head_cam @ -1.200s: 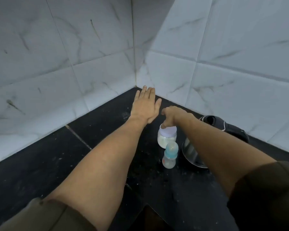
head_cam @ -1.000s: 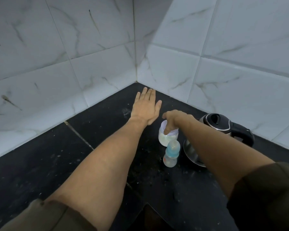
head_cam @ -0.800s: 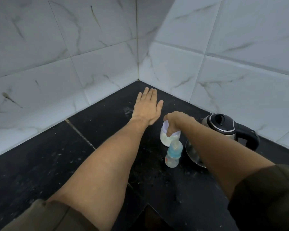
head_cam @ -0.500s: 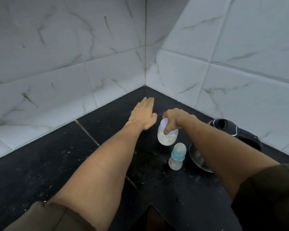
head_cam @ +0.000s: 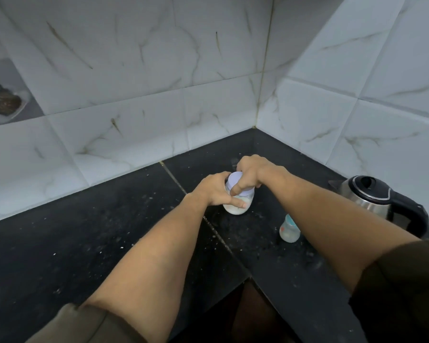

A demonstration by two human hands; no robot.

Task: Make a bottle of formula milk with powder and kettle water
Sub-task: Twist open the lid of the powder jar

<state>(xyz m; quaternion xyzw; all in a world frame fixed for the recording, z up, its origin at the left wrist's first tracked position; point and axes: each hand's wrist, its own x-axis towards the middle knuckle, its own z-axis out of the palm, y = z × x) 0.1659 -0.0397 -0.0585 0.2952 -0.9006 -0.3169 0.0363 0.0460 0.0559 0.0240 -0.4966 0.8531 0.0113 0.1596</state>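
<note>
Well left of the electric kettle (head_cam: 367, 195), a formula powder jar (head_cam: 235, 209) sits at the black countertop (head_cam: 97, 231). The person's left hand (head_cam: 212, 191) grasps its body while the right hand (head_cam: 253, 172) curls round the pale lid (head_cam: 234, 179). A capped baby bottle (head_cam: 289, 231) stands just left of the kettle.

One powder jar (head_cam: 234, 209), one baby bottle (head_cam: 289, 230), one kettle (head_cam: 367, 196), left hand (head_cam: 214, 190), right hand (head_cam: 253, 173).

Left hand (head_cam: 214, 191), right hand (head_cam: 252, 173) grip powder jar (head_cam: 239, 201).
</note>
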